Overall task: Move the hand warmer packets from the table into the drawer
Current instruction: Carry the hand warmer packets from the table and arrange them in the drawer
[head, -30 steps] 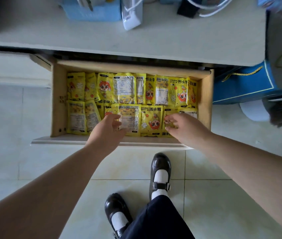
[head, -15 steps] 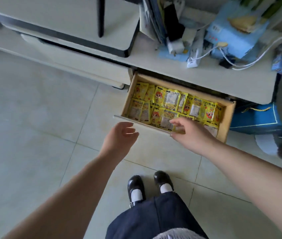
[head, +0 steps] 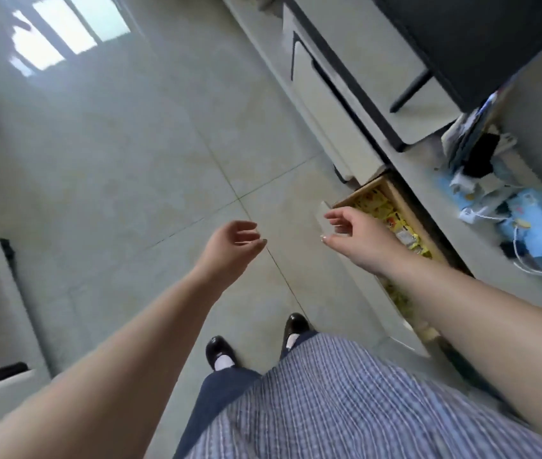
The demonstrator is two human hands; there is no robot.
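A: Two hands are in frame, and neither holds anything. Your left hand [head: 234,245] hangs over the bare floor [head: 130,160], its grip loosely curled with finger and thumb apart; your right hand [head: 354,238] has its grip spread too, fingers slack, just at the near corner of the open drawer [head: 395,197].

B: Where are the packets?

A: The only hand warmer packets [head: 402,226] you can see are the yellow ones already lying in the drawer, partly hidden behind your right forearm. No packet shows on the tabletop [head: 435,180] above it; that surface carries only a blue box [head: 534,223], white cables [head: 527,260] and other clutter, blurred by head motion.

B: Which relation governs the next move?

A: The drawer's long axis. It runs diagonally from the upper middle of the view down toward the lower right, parallel to the tabletop's edge, and it lies wholly on your right side. Your right hand is touching or almost touching its front corner; which of the two cannot be told. Your left hand is well apart from it, across a floor tile seam.

B: So what follows?

A: As a judgement only: with both grips empty and the drawer looking full, either you turn to look for any remaining packets elsewhere, or the right hand, being nearer, pushes the drawer front shut.
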